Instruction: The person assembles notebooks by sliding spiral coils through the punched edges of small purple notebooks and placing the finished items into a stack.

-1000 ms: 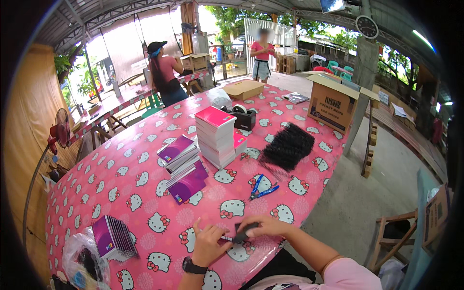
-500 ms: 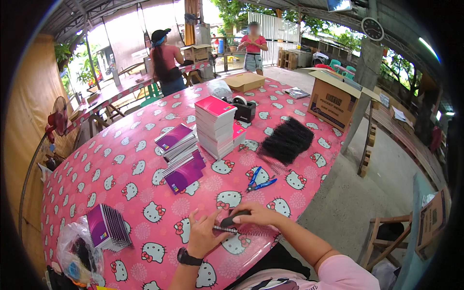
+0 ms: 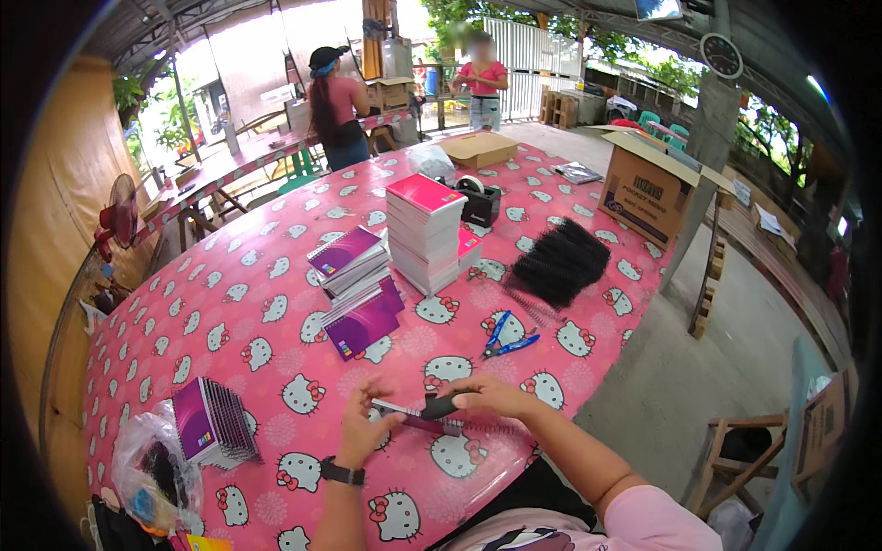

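Near the table's front edge, my left hand (image 3: 367, 424) grips a small purple-edged notebook (image 3: 424, 422) between thumb and fingers, its spine side facing up. A thin dark spiral coil (image 3: 493, 429) runs along that edge and sticks out to the right. My right hand (image 3: 491, 399) is closed on a small black tool (image 3: 445, 407), held against the notebook's spine; its exact kind I cannot tell. Beyond the hands lie blue-handled pliers (image 3: 507, 342) and a heap of black spiral coils (image 3: 560, 262).
A tall notebook stack with pink covers (image 3: 425, 230) stands mid-table beside purple notebooks (image 3: 363, 317) and a tape dispenser (image 3: 480, 204). Bound purple notebooks (image 3: 213, 424) and a plastic bag (image 3: 152, 477) are at left. A carton (image 3: 646, 191) sits far right. Two people stand beyond the table.
My left hand has moved slightly left and turned the notebook, so more of its purple cover shows. My right hand and the black tool have shifted slightly right. The whole view has also shifted a little.
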Demonstrator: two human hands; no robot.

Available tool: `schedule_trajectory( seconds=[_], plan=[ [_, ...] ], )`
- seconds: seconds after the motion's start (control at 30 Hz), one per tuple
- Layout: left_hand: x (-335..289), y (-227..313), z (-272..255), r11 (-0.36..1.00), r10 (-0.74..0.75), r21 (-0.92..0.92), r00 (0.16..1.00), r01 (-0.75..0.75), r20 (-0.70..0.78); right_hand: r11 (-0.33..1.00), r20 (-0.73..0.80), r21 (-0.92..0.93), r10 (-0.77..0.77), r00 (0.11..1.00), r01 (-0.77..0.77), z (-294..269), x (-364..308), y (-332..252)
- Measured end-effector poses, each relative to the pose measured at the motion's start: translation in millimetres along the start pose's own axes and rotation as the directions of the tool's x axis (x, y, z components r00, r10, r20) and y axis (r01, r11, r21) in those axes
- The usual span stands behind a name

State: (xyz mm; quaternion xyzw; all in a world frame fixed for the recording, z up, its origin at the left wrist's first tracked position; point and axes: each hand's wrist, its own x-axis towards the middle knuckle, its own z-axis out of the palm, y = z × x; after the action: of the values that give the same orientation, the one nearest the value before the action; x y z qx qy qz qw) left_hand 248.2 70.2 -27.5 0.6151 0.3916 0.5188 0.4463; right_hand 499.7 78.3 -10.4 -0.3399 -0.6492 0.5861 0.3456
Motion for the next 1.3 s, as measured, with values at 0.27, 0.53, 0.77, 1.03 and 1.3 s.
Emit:
schedule_trajectory(
  seconds=[0.27,0.53,0.77,1.03,1.3],
  plan=[
    [-0.6,-20.6,1.5,0.82,-0.223,-0.496,0.957,0.287,0.184,0.995,0.032,-0.093,0.049,0.998,-0.046,-3.1,10.3,0.7],
    [0.6,-22.6,-1.4,0.774,-0.176,-0.579,0.965,0.257,0.193,0.982,0.013,-0.189,0.026,1.0,-0.023,0.4,14.9,-15.7],
    [1.5,-29.4,-3.5,0.783,-0.183,-0.571,0.968,0.248,0.171,0.98,-0.004,-0.198,-0.01,1.0,0.009,9.1,18.0,-13.9],
    [3.1,-20.7,-2.5,0.812,-0.255,-0.51,0.959,0.283,0.127,0.996,-0.083,-0.086,0.024,0.996,-0.031,10.8,26.2,-11.9],
    [0.6,-19.9,-6.6,0.839,-0.273,-0.473,0.96,0.271,0.066,0.997,-0.054,0.043,0.064,0.996,-0.062,11.1,23.3,-4.5]
  ],
)
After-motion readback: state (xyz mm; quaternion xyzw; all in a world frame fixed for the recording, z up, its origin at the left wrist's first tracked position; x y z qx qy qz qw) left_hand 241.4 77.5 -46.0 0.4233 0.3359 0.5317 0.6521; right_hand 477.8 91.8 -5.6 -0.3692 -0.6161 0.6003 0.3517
